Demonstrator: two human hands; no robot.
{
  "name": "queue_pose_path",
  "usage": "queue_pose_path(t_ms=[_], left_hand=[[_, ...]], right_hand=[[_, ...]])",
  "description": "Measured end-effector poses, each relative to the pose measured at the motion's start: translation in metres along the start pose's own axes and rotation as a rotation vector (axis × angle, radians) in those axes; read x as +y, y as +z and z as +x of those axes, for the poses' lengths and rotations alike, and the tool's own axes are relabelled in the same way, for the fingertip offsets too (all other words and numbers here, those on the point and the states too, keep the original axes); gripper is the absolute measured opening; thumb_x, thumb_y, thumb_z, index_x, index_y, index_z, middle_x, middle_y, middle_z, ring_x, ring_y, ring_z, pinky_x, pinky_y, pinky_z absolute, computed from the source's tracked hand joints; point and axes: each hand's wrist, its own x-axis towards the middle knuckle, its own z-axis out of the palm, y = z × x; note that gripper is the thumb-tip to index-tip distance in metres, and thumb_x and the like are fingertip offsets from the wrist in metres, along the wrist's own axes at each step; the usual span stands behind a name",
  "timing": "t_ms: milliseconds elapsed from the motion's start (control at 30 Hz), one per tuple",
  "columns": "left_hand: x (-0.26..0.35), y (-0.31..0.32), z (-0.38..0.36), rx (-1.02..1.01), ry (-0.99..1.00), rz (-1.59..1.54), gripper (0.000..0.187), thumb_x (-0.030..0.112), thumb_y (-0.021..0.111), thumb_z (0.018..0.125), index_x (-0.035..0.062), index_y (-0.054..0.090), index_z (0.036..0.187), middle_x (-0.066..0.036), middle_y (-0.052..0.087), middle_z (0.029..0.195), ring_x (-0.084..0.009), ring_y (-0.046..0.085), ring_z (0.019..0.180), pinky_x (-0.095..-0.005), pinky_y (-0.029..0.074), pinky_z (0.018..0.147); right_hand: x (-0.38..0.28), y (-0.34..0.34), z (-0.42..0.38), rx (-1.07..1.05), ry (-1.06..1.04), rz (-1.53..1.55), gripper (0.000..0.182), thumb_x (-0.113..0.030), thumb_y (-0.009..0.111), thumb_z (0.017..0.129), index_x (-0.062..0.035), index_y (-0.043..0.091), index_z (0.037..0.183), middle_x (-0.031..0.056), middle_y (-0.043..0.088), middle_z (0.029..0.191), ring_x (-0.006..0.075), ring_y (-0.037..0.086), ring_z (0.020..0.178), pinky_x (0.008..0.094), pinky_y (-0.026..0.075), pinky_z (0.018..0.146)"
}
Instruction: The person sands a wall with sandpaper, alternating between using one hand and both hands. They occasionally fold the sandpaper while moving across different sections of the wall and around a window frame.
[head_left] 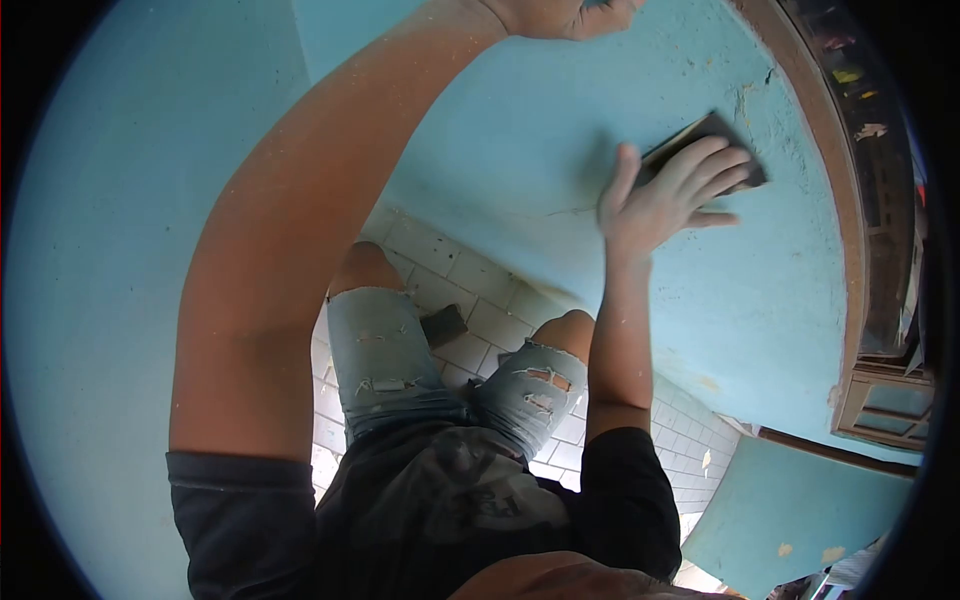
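My right hand [675,200] lies flat, fingers stretched and thumb spread, over a dark sheet of sandpaper [712,127] with a pale edge. It presses the sheet against the light blue wall [520,130]. Pale dust coats the fingers, which are slightly blurred. At the top edge my left hand [575,15] is raised near the wall with curled fingers. The frame cuts off part of it, so whatever it may hold is hidden.
Between my knees a dark flat piece [443,325] lies on the tiled floor [480,330]. A brown wooden frame [840,180] borders the wall at right. Cracks and chipped paint mark the wall near it. A blue panel [790,510] stands at lower right.
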Motion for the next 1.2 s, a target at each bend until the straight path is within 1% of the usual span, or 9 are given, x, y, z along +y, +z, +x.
queue_pose_path(t_ms=[133,267,367,533,667,800,933,1033,1200], left_hand=[[-0.005,0.007,-0.008,0.051,0.055,0.057,0.061,0.028,0.061,0.085,0.0127,0.057,0.144,-0.011,0.043,0.162,-0.0329,0.039,0.149,-0.0524,0.031,0.122],[0.007,-0.010,0.001,-0.081,-0.002,0.066,0.061,0.030,0.059,0.086,0.0129,0.058,0.144,-0.012,0.044,0.161,-0.0336,0.040,0.148,-0.0530,0.031,0.121],[0.009,-0.005,-0.002,-0.123,-0.035,0.045,0.061,0.030,0.058,0.086,0.0129,0.059,0.144,-0.013,0.046,0.160,-0.0346,0.041,0.147,-0.0537,0.030,0.121],[0.015,-0.011,0.002,-0.131,-0.054,0.171,0.062,0.027,0.058,0.085,0.0095,0.059,0.144,-0.017,0.046,0.158,-0.0387,0.040,0.146,-0.0567,0.028,0.121],[0.017,-0.011,0.005,-0.157,-0.069,0.136,0.062,0.025,0.055,0.085,0.0057,0.058,0.144,-0.021,0.045,0.158,-0.0418,0.038,0.147,-0.0592,0.026,0.121],[0.014,-0.004,0.010,-0.151,-0.053,0.164,0.062,0.024,0.053,0.086,0.0045,0.057,0.144,-0.022,0.044,0.158,-0.0431,0.038,0.147,-0.0601,0.025,0.121],[0.017,-0.006,0.003,-0.147,-0.048,0.163,0.062,0.025,0.052,0.087,0.0024,0.057,0.144,-0.024,0.045,0.157,-0.0442,0.037,0.147,-0.0602,0.024,0.121],[0.018,-0.008,0.002,-0.147,-0.050,0.162,0.063,0.026,0.052,0.087,0.0012,0.056,0.145,-0.025,0.044,0.157,-0.0446,0.036,0.147,-0.0607,0.024,0.121],[0.015,-0.003,-0.001,-0.159,-0.051,0.190,0.065,0.025,0.052,0.086,0.0011,0.054,0.147,-0.025,0.042,0.158,-0.0445,0.033,0.149,-0.0616,0.022,0.122]], right_hand=[[-0.014,0.024,-0.019,0.063,0.081,0.007,0.096,-0.066,0.043,0.101,0.0117,0.029,0.156,0.0367,0.026,0.163,0.0496,0.013,0.156,0.0734,-0.011,0.115],[0.000,0.063,-0.218,-0.448,-0.255,0.037,0.091,-0.069,0.052,0.096,0.0075,0.051,0.144,0.0308,0.046,0.152,0.0472,0.038,0.145,0.0757,0.014,0.113],[-0.009,0.027,-0.117,-0.447,-0.086,0.031,0.091,-0.069,0.055,0.094,0.0055,0.051,0.146,0.0293,0.045,0.154,0.0465,0.037,0.145,0.0774,0.009,0.112],[0.000,-0.007,0.025,0.236,0.053,0.014,0.097,-0.067,0.052,0.097,0.0119,0.036,0.152,0.0369,0.032,0.159,0.0545,0.025,0.149,0.0780,0.000,0.112],[-0.005,0.046,-0.152,-0.475,-0.050,0.026,0.084,-0.065,0.057,0.095,0.0016,0.050,0.146,0.0259,0.046,0.153,0.0454,0.039,0.144,0.0744,0.018,0.113],[0.011,0.042,-0.181,-0.516,-0.141,0.148,0.083,-0.066,0.057,0.095,-0.0035,0.049,0.150,0.0221,0.043,0.158,0.0403,0.037,0.147,0.0744,0.016,0.114],[-0.001,-0.010,0.008,0.153,0.114,-0.039,0.081,-0.061,0.064,0.093,-0.0083,0.049,0.152,0.0120,0.043,0.161,0.0337,0.039,0.146,0.0697,0.019,0.115],[-0.007,-0.003,0.006,0.179,0.155,0.026,0.081,-0.063,0.062,0.094,-0.0094,0.048,0.153,0.0127,0.043,0.161,0.0353,0.038,0.146,0.0690,0.021,0.115],[0.003,0.052,-0.206,-0.559,-0.132,0.247,0.077,-0.064,0.057,0.097,-0.0180,0.046,0.157,0.0016,0.042,0.163,0.0243,0.038,0.148,0.0709,0.023,0.115]])
